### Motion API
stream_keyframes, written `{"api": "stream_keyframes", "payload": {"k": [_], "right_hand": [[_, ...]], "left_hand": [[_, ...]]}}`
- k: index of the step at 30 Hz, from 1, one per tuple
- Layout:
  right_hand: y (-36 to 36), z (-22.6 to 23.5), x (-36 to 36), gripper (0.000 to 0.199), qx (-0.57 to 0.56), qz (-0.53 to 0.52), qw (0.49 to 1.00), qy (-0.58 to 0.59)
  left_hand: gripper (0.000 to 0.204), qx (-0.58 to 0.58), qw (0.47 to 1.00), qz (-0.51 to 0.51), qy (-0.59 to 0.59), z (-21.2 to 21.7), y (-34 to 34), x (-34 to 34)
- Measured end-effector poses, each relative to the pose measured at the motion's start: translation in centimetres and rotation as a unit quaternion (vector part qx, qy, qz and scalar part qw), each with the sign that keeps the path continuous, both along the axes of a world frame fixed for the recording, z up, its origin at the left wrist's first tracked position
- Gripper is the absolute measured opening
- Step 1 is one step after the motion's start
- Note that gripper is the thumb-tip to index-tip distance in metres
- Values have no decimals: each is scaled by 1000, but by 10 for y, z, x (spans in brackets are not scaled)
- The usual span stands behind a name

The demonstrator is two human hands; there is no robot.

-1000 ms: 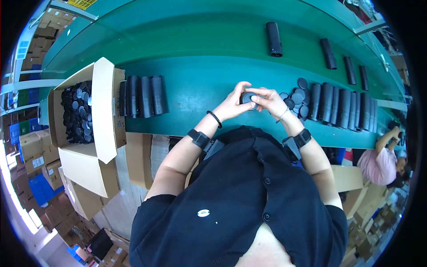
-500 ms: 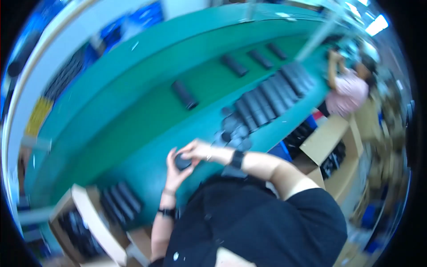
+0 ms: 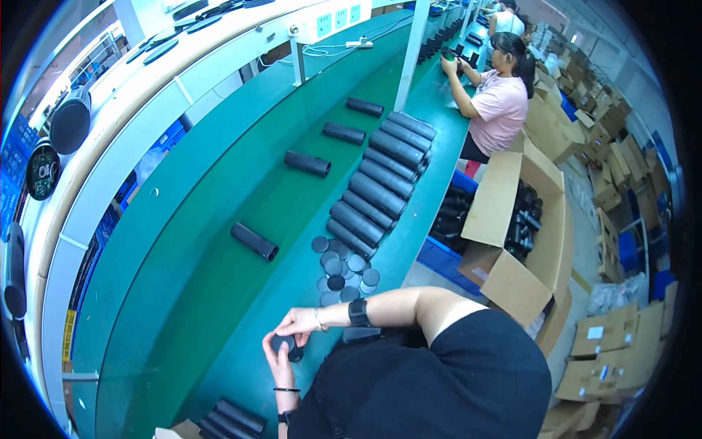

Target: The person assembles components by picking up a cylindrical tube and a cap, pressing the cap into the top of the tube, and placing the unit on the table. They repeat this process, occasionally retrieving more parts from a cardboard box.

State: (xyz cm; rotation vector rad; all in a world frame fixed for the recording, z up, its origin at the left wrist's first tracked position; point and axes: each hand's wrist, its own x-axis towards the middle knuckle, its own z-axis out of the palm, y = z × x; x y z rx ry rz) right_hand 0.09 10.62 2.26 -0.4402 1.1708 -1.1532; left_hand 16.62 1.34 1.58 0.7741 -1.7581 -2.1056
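Both hands are together near the front edge of the green bench, closed on a dark round disc (image 3: 281,342). My left hand (image 3: 279,364) grips it from below, its thumb lying on the flat face. My right hand (image 3: 298,322) holds its upper and right side with bent fingers. A further dark part shows under the disc, but its shape is mostly hidden by the fingers. Up and to the right of the hands lies a loose pile of grey and black round discs (image 3: 335,266). Beyond the pile, a stack of black tubes (image 3: 376,190) rests along the bench.
Several single black tubes, one of them nearest (image 3: 254,241), lie spaced along the darker green strip. More tubes (image 3: 232,421) sit at the lower left. At right stand an open cardboard box (image 3: 552,234) of black parts and a blue crate (image 3: 455,265). A co-worker (image 3: 501,102) works farther along.
The view has turned and sharpened, so the bench and hands sit differently in the picture. Both hands still hold the round disc, with the left thumb now over its face.
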Motion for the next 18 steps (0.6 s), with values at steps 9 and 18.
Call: {"api": "stream_keyframes", "payload": {"k": [9, 18], "right_hand": [[-11, -6, -10, 34, -5, 31, 997, 69], [32, -14, -37, 35, 10, -51, 994, 98]], "left_hand": [[85, -33, 993, -105, 43, 7, -6, -1], [80, 97, 990, 97, -42, -45, -130, -54]]}}
